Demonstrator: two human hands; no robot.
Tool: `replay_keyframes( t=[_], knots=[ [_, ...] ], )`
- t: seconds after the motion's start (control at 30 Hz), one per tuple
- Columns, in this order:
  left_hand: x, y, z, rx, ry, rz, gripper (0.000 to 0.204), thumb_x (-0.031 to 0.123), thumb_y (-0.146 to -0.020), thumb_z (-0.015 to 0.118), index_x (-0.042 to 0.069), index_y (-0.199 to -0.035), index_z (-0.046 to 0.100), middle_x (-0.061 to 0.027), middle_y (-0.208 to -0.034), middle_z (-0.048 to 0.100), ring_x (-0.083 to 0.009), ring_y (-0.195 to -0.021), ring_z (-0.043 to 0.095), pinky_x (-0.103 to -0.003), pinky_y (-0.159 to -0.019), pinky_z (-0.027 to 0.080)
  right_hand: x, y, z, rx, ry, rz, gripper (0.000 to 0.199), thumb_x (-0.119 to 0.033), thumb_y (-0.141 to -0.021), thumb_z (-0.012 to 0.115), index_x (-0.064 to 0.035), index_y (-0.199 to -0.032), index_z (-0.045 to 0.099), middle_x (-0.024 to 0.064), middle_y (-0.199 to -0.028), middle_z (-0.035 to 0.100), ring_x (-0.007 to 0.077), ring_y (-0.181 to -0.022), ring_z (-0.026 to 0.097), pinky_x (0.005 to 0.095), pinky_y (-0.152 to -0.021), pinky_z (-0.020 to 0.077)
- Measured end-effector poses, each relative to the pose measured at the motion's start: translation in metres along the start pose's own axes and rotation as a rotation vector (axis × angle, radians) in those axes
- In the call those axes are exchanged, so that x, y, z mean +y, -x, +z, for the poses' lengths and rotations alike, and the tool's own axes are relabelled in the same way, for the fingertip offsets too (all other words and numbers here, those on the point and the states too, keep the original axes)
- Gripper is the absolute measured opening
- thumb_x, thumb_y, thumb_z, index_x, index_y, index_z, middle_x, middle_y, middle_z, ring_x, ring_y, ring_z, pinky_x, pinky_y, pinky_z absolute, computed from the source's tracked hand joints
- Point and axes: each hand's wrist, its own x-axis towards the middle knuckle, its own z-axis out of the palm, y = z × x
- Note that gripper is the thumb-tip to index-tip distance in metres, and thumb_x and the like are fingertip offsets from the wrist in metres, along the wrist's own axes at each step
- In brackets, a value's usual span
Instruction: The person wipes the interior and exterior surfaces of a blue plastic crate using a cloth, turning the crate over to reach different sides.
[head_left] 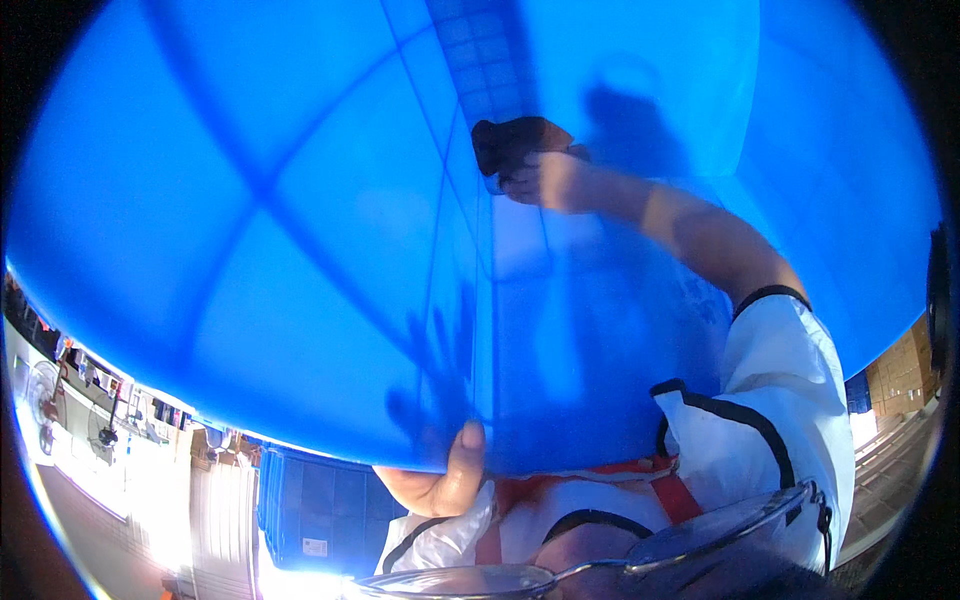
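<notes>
A large blue, translucent plastic bin fills most of the head view, its inner walls and corner facing me. My right hand reaches deep inside, fingers closed around a dark brown cloth or pad that touches the inner surface. What exactly this dark piece is I cannot make out. At the bin's near edge my left hand grips the rim, thumb on the inside. Its other fingers lie behind the wall and show through it as a spread shadow.
Behind the rim at lower left stands another blue plastic container with a small white label. A standing fan and bright windows lie at far left. Brown cardboard boxes are stacked at far right.
</notes>
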Motion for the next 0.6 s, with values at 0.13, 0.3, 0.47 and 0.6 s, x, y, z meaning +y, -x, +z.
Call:
replay_keyframes(
  t=[0.13, 0.3, 0.47, 0.6],
  knots=[
    [-0.002, -0.011, 0.01, -0.03, 0.121, 0.034, 0.07, -0.008, -0.063, 0.064, -0.004, -0.128, 0.038, -0.0219, -0.121, 0.05, -0.0295, -0.112, 0.047, -0.044, -0.101, 0.029, -0.031, -0.003, 0.015, -0.206, 0.988, -0.129, 0.045, -0.021, -0.075, 0.048, -0.0053, -0.118, 0.049, 0.0054, -0.13, 0.046, 0.0209, -0.118, 0.044, 0.0365, -0.098, 0.0335],
    [0.0, -0.008, 0.0, -0.099, 0.158, 0.072, 0.07, -0.01, -0.063, 0.063, -0.004, -0.128, 0.037, -0.0225, -0.121, 0.049, -0.0294, -0.113, 0.047, -0.043, -0.101, 0.029, -0.026, 0.004, -0.004, -0.382, 2.247, -0.509, 0.038, -0.017, -0.074, 0.052, -0.0042, -0.109, 0.055, 0.0068, -0.119, 0.054, 0.0221, -0.111, 0.049, 0.0374, -0.097, 0.0347],
    [0.013, -0.003, -0.005, -0.096, 0.123, -0.001, 0.07, -0.011, -0.063, 0.062, -0.004, -0.128, 0.037, -0.0232, -0.122, 0.049, -0.0296, -0.115, 0.045, -0.044, -0.101, 0.028, -0.007, -0.012, -0.026, -0.46, 1.858, -0.394, 0.043, -0.018, -0.074, 0.049, -0.0039, -0.115, 0.05, 0.0079, -0.124, 0.05, 0.0215, -0.112, 0.048, 0.0354, -0.092, 0.0371],
    [0.001, 0.0, -0.01, -0.104, 0.139, 0.005, 0.071, -0.009, -0.064, 0.064, -0.004, -0.129, 0.036, -0.0229, -0.123, 0.047, -0.0293, -0.115, 0.045, -0.043, -0.101, 0.028, 0.004, -0.005, -0.017, -0.22, 0.809, -0.026, 0.047, -0.021, -0.072, 0.049, -0.0051, -0.116, 0.048, 0.0077, -0.123, 0.049, 0.0214, -0.114, 0.046, 0.0358, -0.096, 0.035]
  ],
)
